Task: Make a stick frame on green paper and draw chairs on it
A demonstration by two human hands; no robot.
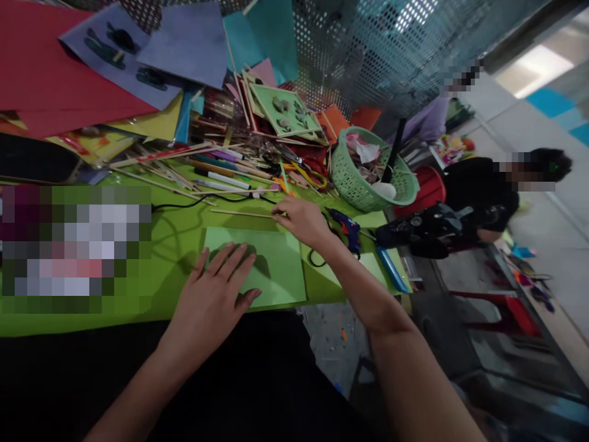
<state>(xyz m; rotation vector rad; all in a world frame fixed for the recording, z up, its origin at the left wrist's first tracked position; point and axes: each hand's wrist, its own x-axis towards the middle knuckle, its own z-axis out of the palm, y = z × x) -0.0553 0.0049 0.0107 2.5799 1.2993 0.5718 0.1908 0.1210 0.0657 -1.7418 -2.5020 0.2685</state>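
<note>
My left hand [216, 285] lies flat with its fingers spread over the left part of a light green sheet of paper [280, 264]. Just beyond the sheet's far edge, my right hand [301, 221] has its thumb and fingers pinched on the right end of a thin wooden stick [242, 213]. The stick points left, roughly along that far edge. Close to my right wrist lies a blue glue gun [347, 228] with a black cord. A blue box cutter [392, 270] rests at the table's right end.
Pens [223, 184], loose sticks and scissors [313, 175] are heaped behind the sheet. A green basket [347, 178] of scraps stands at the back right. Coloured paper [184, 43] and a framed stone picture [288, 110] pile up at the back. Another person [478, 196] sits beyond the table's right end.
</note>
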